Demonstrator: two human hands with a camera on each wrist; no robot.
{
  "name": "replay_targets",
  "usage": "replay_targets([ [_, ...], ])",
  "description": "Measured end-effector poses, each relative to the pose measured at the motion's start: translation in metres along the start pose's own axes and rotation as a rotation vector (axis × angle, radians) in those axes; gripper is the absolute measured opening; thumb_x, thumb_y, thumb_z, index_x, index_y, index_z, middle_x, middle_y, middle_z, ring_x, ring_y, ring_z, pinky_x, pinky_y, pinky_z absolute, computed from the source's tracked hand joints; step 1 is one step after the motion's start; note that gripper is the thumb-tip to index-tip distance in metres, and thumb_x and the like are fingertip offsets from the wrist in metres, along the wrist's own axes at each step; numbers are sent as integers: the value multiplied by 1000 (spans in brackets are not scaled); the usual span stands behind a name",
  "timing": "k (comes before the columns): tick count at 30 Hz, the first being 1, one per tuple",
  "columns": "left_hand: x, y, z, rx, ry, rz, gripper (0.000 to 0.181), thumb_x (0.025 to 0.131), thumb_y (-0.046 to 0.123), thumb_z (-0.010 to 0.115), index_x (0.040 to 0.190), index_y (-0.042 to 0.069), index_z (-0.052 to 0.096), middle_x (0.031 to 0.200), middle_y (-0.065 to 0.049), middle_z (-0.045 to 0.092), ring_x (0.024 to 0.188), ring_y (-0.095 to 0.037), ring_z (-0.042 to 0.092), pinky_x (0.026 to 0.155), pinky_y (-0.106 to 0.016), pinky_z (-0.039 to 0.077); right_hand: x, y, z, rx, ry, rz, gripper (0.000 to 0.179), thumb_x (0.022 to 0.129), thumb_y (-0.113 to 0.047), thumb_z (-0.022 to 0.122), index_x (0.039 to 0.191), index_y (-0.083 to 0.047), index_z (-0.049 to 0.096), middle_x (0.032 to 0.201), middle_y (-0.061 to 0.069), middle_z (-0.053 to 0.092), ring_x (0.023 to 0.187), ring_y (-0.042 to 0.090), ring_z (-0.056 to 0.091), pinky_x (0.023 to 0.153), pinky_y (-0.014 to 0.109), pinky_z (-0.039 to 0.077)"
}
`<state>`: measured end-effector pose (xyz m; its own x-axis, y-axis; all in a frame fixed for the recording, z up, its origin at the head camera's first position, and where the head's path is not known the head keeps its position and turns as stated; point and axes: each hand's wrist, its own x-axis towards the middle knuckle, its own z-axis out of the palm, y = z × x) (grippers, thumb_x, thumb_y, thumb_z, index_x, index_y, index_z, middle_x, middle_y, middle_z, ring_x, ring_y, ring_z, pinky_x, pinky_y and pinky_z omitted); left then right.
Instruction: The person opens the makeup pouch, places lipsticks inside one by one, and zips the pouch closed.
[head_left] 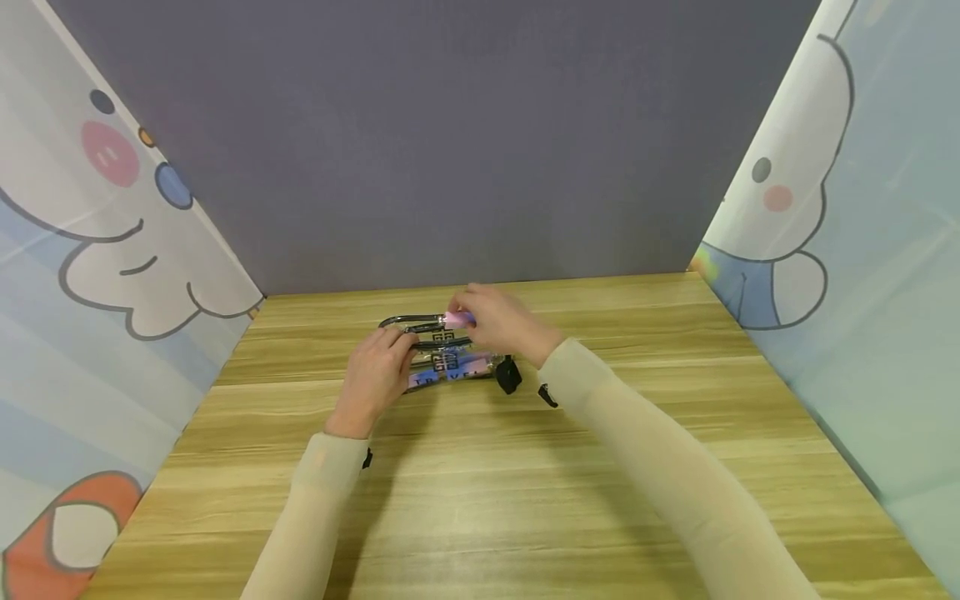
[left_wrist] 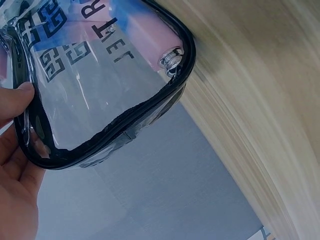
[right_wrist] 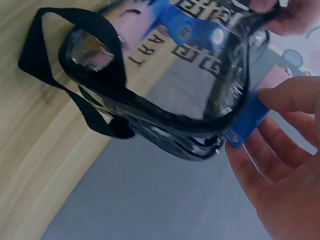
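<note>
A clear plastic travel pouch [head_left: 445, 337] with black trim, dark square patterns and printed letters is near the back of the wooden table. My left hand [head_left: 375, 371] pinches its black edge between thumb and fingers, as the left wrist view also shows. Beside the pouch's other edge, my right hand [right_wrist: 285, 165] holds a small pink-and-blue tube [right_wrist: 252, 117] with a silvery end. Other pink-and-blue tubes, one with a silvery end [left_wrist: 171, 61], show through the clear plastic. A black strap [right_wrist: 36, 65] loops out from the pouch's right end.
The wooden tabletop [head_left: 465, 500] stretches out in front of the pouch. Behind it rises a dark grey panel [head_left: 465, 142]. Curtains with cartoon figures stand at the left [head_left: 45, 350] and right [head_left: 885, 250] of the table.
</note>
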<state>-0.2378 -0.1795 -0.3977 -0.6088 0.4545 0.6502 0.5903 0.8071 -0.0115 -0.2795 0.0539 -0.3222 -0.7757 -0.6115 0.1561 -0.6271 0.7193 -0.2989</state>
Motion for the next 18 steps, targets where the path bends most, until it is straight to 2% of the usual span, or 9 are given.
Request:
replay_targets([
  [7, -1, 1, -1, 7, 10, 8, 14, 88, 0, 78, 101, -1, 72, 93, -13, 69, 84, -31, 63, 78, -43, 56, 3, -4, 9, -15, 21, -32, 33, 91, 0, 67, 122, -12, 70, 117, 3, 64, 105, 19, 61, 89, 34, 54],
  [13, -1, 2, -1, 21, 8, 12, 14, 87, -1, 78, 100, -1, 72, 92, -13, 68, 83, -31, 63, 78, -43, 57, 4, -7, 15, -44, 7, -32, 30, 96, -4, 66, 124, -13, 70, 110, 1, 63, 97, 16, 61, 83, 30, 54],
  [18, -1, 2, -2, 20, 11, 8, 14, 87, -1, 78, 100, -1, 72, 92, -13, 68, 82, -31, 62, 78, -43, 57, 5, -9, 16, -58, -3, -30, 29, 97, -5, 63, 125, -12, 70, 113, 3, 64, 101, 18, 62, 85, 31, 54],
])
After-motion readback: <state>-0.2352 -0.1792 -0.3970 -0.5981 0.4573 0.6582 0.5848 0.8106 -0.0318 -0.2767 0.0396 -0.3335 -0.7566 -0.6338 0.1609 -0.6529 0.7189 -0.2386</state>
